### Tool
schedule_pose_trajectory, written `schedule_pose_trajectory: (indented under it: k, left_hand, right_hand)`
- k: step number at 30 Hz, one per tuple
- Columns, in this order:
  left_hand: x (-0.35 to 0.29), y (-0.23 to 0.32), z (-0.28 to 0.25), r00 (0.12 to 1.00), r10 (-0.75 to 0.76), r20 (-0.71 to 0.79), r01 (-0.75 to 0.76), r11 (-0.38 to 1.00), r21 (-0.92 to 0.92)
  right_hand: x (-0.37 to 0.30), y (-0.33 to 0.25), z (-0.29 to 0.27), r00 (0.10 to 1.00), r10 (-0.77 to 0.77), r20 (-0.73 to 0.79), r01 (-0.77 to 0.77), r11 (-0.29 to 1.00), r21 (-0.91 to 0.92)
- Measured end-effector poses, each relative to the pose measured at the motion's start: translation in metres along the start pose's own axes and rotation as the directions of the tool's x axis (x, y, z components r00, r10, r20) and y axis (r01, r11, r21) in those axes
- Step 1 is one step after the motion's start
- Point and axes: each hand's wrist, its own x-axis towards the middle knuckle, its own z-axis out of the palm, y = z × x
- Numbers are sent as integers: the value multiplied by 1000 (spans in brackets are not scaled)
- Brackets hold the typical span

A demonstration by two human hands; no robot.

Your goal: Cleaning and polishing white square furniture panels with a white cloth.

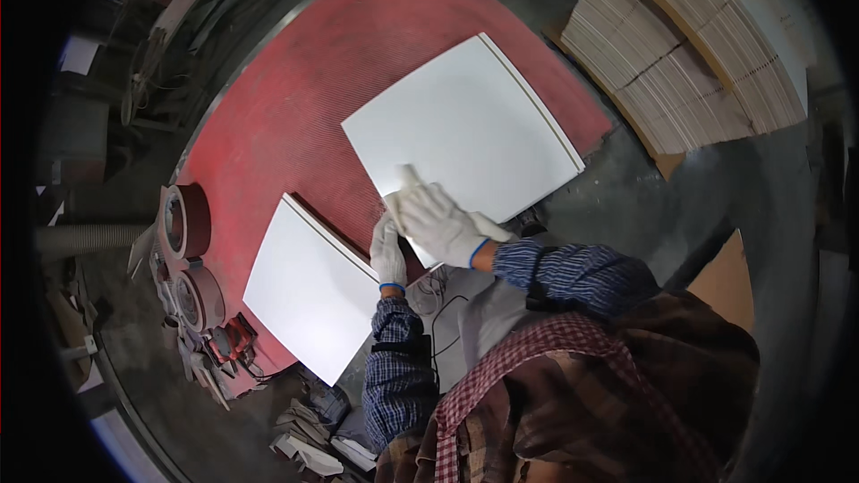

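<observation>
Both my hands wear white knit gloves with blue cuffs. My right hand [440,222] presses a pale beige, folded-looking piece [408,181] onto the near left corner of a large white panel [470,130]. Motion blurs that piece, so its material is unclear. Along the same panel's left edge, my left hand [387,255] has its fingers together and curled at the edge, close beside the right hand. A second white panel [313,291] lies to the left, with its right edge next to my left wrist. Both panels rest on a red ribbed table surface [295,107].
Two rolls of brown abrasive [186,222] and a red power tool [234,338] sit at the table's left edge. Stacked flat boards [689,54] stand at the far right. A cable [436,331] hangs near my body, and scraps [309,452] lie below the table.
</observation>
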Motion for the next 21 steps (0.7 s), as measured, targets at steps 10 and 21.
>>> schedule_pose_trajectory:
  k: [10, 21]
  left_hand:
    - [-25, -38, 34, 932, 294, -213, -154, 851, 502]
    - [-24, -40, 32, 914, 359, -188, -158, 743, 650]
  right_hand:
    - [-100, 140, -64, 954, 299, 33, -289, 940, -183]
    - [68, 239, -24, 925, 358, -130, -378, 901, -213]
